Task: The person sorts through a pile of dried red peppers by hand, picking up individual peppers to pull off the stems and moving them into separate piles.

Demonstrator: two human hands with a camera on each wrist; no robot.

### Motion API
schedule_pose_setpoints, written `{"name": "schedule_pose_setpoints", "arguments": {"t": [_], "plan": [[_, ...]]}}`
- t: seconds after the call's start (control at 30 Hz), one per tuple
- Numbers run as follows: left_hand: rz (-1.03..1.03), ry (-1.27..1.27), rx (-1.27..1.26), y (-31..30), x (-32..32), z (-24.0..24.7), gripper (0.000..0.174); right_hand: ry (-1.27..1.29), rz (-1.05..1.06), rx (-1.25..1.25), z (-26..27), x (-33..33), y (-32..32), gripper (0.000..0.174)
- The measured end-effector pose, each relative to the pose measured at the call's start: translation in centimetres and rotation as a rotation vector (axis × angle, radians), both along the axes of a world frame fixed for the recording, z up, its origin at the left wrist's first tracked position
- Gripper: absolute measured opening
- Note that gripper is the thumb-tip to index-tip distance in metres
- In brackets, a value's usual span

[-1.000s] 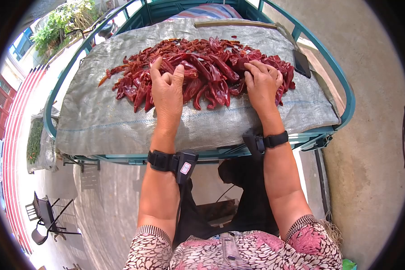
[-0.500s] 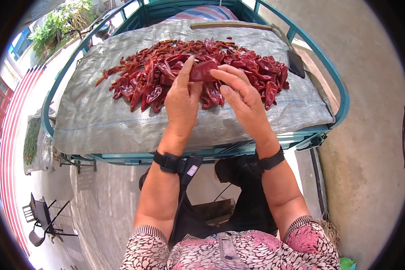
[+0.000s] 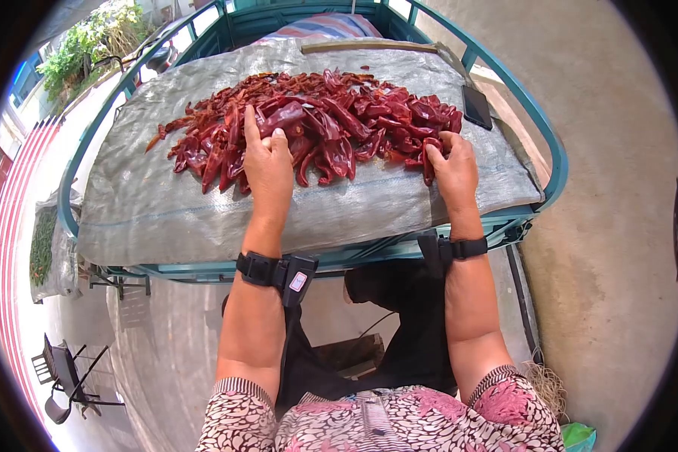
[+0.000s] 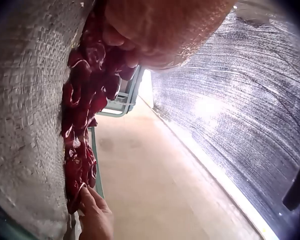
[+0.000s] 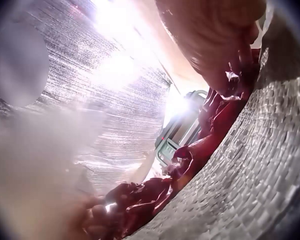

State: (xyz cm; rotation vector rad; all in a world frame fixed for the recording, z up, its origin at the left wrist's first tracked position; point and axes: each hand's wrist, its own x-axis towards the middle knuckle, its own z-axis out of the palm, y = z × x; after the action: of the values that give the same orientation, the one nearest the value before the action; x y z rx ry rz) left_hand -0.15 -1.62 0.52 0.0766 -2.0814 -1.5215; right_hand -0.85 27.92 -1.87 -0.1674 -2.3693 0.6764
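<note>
Glossy dried red peppers (image 3: 339,158) lie in a broad heap on a grey woven sheet (image 3: 226,226). My left hand (image 3: 269,177) is at the heap's near side, its index finger stretched out and the other fingers curled on a wrinkled red pepper (image 3: 285,115). Farther right, my right hand (image 3: 457,172) pinches a dark red pepper (image 3: 431,154) at the heap's right edge between thumb and fingers. In the left wrist view, the curled fingertips (image 4: 115,37) of the left hand are against peppers. The right wrist view shows the right hand's fingers (image 5: 215,55) over peppers beside the weave.
A teal cart rail (image 3: 554,162) curves around the sheet. A black phone (image 3: 476,108) lies at its right side and a wooden strip (image 3: 369,47) along the back. Striped cloth (image 3: 328,26) is in the cart bed. A folding chair (image 3: 68,377) stands on the ground at left.
Both hands came together around a pepper half a second ago, then parted. The left moved leftward; the right went to the heap's right edge and now pinches a pepper there.
</note>
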Motion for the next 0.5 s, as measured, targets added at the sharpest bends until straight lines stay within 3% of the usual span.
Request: {"name": "schedule_pose_setpoints", "arguments": {"t": [0.13,0.27,0.37,0.5], "plan": [[0.066,0.061,-0.256,0.2,-0.9,-1.9,0.059,0.070,0.112,-0.079,-0.6,-0.2,-0.2,0.033],[0.042,0.013,-0.244,0.5,0.1,-0.8,0.054,0.108,0.152,-0.292,0.2,-0.2,-0.6,0.026],[0.106,0.131,-0.276,1.2,0.6,-0.4,0.042,0.340,0.265,-0.721,0.5,-0.5,-0.7,0.017],[-0.213,0.271,-0.190,2.8,1.6,-0.2,0.023,0.314,0.419,-0.865,3.5,1.8,-4.2,0.009]]}}
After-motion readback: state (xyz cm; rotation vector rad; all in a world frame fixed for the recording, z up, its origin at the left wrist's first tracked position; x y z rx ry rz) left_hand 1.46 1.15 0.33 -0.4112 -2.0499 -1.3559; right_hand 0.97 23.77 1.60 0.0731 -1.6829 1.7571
